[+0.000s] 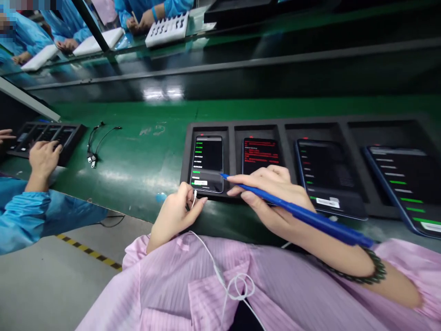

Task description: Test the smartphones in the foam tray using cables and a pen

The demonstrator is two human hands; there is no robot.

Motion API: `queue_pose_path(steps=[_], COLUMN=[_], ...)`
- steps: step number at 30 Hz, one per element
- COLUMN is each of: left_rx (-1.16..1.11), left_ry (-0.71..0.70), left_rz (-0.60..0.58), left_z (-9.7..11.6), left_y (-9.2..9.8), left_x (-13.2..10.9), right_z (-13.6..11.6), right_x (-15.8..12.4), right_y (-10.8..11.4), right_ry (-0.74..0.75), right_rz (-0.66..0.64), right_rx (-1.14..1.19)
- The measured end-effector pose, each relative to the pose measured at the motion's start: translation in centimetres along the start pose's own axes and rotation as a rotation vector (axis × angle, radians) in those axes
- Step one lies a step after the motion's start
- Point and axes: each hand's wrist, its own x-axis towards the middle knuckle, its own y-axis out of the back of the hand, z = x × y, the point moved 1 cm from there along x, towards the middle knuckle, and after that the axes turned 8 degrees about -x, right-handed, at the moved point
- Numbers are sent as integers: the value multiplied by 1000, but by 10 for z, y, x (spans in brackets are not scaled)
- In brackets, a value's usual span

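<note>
My left hand [179, 207] pinches the white earphone plug [195, 194] at the lower edge of the leftmost smartphone [208, 158]. That phone lies face up in a black foam tray [231, 138], its screen listing green and white lines. A blue pen [296, 209] is in my right hand [279, 193], its tip at the right edge of this screen. Partly behind my right hand lies a second phone [261, 151] with red text. Two more phones, a third [327, 174] and a fourth [406, 184], rest tilted over the tray's front edge. The white earphone cord [210, 259] trails across my lap.
Short black cables [92, 154] with white plugs lie on the green bench [138, 161]. At left, a co-worker's hand [44, 158] is over another phone tray [74, 138]. Across a raised ledge [241, 62], people in blue sleeves handle white foam trays [167, 30].
</note>
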Motion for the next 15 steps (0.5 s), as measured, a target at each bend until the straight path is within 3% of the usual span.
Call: queue_pose_path(steps=[3, 6, 10, 15], left_rx=[27, 53, 41, 44], left_ry=[-145, -266, -342, -361], left_rz=[165, 272, 297, 275], left_z=[-13, -23, -30, -31], left_y=[-13, -22, -26, -26], left_x=[1, 3, 6, 5], right_z=[0, 1, 6, 9], right_x=[8, 17, 23, 18], right_y=[-2, -4, -12, -31], right_ry=[-54, -108, -150, -98], right_rz=[75, 54, 6, 132], right_rx=[-35, -74, -146, -346])
